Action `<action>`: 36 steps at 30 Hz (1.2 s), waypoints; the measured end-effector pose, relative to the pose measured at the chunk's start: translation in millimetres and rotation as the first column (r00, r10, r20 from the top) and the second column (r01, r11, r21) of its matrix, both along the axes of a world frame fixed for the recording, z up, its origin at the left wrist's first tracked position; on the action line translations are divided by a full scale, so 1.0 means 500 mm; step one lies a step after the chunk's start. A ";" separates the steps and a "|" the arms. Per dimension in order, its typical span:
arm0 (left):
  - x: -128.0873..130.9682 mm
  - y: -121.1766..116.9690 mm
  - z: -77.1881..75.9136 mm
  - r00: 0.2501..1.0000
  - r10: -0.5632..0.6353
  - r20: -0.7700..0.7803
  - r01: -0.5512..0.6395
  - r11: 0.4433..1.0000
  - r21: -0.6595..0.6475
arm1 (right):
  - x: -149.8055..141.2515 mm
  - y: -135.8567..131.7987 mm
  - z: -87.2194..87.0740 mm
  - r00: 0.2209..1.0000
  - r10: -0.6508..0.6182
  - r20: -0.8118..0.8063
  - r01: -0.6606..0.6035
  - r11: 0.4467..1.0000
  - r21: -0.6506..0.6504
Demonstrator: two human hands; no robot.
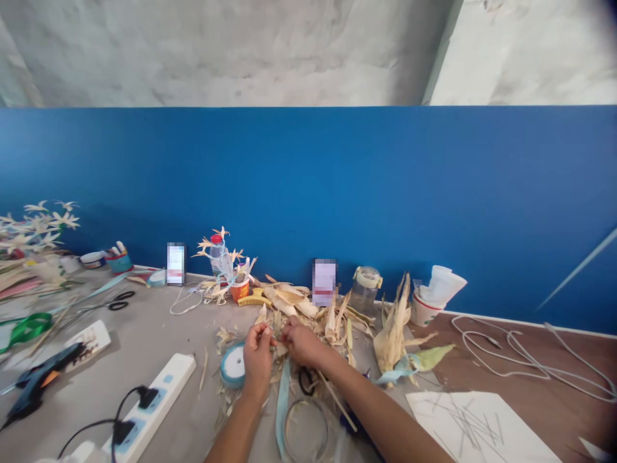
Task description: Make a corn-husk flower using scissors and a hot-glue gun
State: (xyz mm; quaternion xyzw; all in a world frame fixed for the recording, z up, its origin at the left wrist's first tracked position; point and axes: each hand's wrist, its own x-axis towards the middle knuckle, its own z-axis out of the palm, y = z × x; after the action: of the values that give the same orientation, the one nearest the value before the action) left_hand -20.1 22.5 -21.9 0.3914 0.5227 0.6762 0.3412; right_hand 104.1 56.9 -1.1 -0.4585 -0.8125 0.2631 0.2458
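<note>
My left hand (pixel 258 352) is closed in a pinch above the middle of the table, and my right hand (pixel 303 344) meets it from the right, also pinching. A small pale piece of corn husk (pixel 279 349) shows between the fingertips; its ends are hidden by the fingers. Against my left hand lies a roll of light blue ribbon (pixel 232 366) around a white core. Below the hands a loose strip of blue ribbon (pixel 282 411) runs toward me. Black-handled scissors (pixel 305 382) lie partly under my right forearm. Dried corn husks (pixel 289 299) and scraps are heaped behind both hands.
A power strip (pixel 157 405) and a glue gun (pixel 45 382) lie to the left. Behind stand husk flowers (pixel 222 257), a phone (pixel 324 281) and a lidded jar (pixel 365 289). To the right are a paper cup (pixel 427 308), white cable (pixel 515 360) and wires on paper (pixel 467 421).
</note>
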 end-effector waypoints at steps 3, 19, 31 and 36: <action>0.002 0.000 0.001 0.999 -0.013 0.042 0.012 1.000 0.028 | 0.018 0.014 0.015 0.968 -0.119 -0.221 0.108 0.992 -0.061; 0.045 -0.021 0.017 0.844 -0.379 0.379 0.391 0.919 0.049 | 0.053 -0.074 0.030 0.610 -0.469 -0.639 0.053 0.828 -0.558; 0.047 -0.017 0.000 0.828 -0.464 0.314 0.488 0.873 0.002 | 0.052 -0.089 0.011 0.609 -0.498 -0.617 0.087 0.816 -0.571; 0.036 -0.011 -0.005 0.901 -0.395 0.181 0.411 0.909 -0.061 | 0.061 -0.093 0.012 0.613 -0.497 -0.614 0.117 0.825 -0.552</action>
State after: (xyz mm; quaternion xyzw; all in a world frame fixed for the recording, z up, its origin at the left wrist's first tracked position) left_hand -2.2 17.0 -24.3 0.4167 0.4328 0.5944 0.5346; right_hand 134.5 10.2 4.8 -0.4934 -0.4616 0.5611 0.4782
